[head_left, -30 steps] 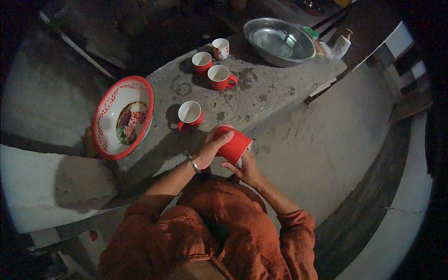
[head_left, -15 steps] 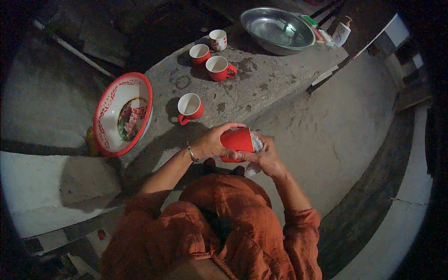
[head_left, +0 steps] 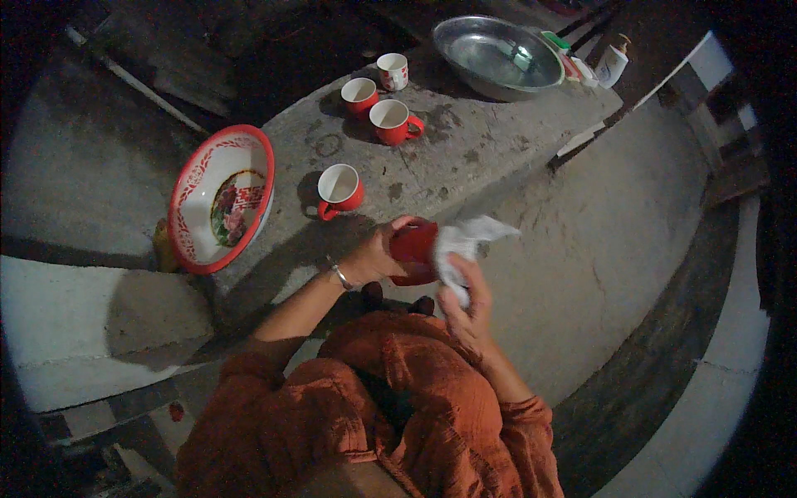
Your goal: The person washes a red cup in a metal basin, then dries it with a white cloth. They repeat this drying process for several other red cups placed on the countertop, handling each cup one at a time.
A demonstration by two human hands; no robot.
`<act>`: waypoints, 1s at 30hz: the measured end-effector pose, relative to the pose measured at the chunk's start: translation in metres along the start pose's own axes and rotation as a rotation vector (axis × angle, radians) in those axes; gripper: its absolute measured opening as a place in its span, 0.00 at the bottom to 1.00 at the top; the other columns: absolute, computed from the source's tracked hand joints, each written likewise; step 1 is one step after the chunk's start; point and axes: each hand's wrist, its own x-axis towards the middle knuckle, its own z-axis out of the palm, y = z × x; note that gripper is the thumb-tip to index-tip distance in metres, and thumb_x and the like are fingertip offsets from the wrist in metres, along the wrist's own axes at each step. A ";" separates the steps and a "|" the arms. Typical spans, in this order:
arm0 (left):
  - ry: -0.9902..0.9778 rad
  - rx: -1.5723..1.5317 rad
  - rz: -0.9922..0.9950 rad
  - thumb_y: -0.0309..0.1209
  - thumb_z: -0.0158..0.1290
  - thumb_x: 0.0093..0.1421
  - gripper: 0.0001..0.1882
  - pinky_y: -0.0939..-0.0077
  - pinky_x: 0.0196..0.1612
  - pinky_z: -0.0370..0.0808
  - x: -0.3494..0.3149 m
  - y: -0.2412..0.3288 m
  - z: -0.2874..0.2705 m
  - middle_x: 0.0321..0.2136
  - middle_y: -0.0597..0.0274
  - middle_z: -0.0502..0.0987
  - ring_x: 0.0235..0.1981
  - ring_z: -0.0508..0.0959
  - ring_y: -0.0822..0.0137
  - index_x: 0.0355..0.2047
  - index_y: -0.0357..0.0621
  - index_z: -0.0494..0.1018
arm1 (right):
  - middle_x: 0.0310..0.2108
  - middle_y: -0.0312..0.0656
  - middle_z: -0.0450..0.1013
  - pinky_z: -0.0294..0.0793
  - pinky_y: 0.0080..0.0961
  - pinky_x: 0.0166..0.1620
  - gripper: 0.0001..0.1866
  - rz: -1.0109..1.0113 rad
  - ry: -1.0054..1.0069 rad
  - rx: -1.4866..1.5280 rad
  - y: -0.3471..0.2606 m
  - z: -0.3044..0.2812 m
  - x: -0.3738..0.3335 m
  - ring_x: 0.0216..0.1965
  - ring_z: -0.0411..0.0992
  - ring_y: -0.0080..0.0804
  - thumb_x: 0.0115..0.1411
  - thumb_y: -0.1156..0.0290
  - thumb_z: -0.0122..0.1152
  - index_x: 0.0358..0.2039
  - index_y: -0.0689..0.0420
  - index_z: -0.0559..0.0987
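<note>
Tilted sideways in front of my body is a red mug (head_left: pixel 413 246), its mouth toward the right. My left hand (head_left: pixel 374 256), with a bracelet at the wrist, is wrapped round the mug's base end. In my right hand (head_left: pixel 470 311) is a white cloth (head_left: pixel 463 247), bunched against the mug's mouth with one corner flaring out to the right. The cloth hides the mug's rim and inside. Closest to my hands on the concrete ledge stands an upright red mug (head_left: pixel 340 189) with a white inside.
Farther along the concrete ledge (head_left: pixel 465 158) stand two red mugs (head_left: pixel 390 124) (head_left: pixel 359 98) and a white patterned mug (head_left: pixel 393 73). A red-rimmed enamel basin (head_left: pixel 264 158) leans at the left. At the far right are a metal basin (head_left: pixel 481 79) and a white pump bottle (head_left: pixel 611 66).
My right hand has pulled back and down from the mug's mouth. More of the white cloth now shows, spread outside the mug and blurred by motion. My left hand keeps its hold.
</note>
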 end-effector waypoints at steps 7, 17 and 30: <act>0.024 0.679 0.175 0.36 0.65 0.37 0.38 0.68 0.49 0.66 0.001 0.012 0.021 0.45 0.53 0.68 0.47 0.69 0.61 0.48 0.40 0.61 | 0.34 0.41 0.72 0.67 0.22 0.41 0.11 0.303 -0.101 0.179 0.007 0.003 0.012 0.37 0.68 0.26 0.58 0.69 0.52 0.40 0.59 0.73; 0.168 -0.680 -0.222 0.56 0.43 0.56 0.31 0.70 0.48 0.66 0.000 0.006 0.021 0.46 0.59 0.66 0.47 0.67 0.64 0.51 0.46 0.60 | 0.32 0.47 0.72 0.70 0.27 0.36 0.10 -0.595 -0.155 -0.205 0.036 0.005 0.018 0.31 0.72 0.39 0.51 0.77 0.55 0.36 0.60 0.75; 0.491 0.496 0.530 0.50 0.55 0.50 0.35 0.63 0.57 0.55 0.010 0.001 0.040 0.55 0.45 0.54 0.57 0.56 0.54 0.50 0.41 0.59 | 0.32 0.39 0.70 0.67 0.21 0.40 0.10 0.242 0.216 0.219 0.033 0.013 0.032 0.35 0.67 0.25 0.58 0.71 0.49 0.39 0.60 0.71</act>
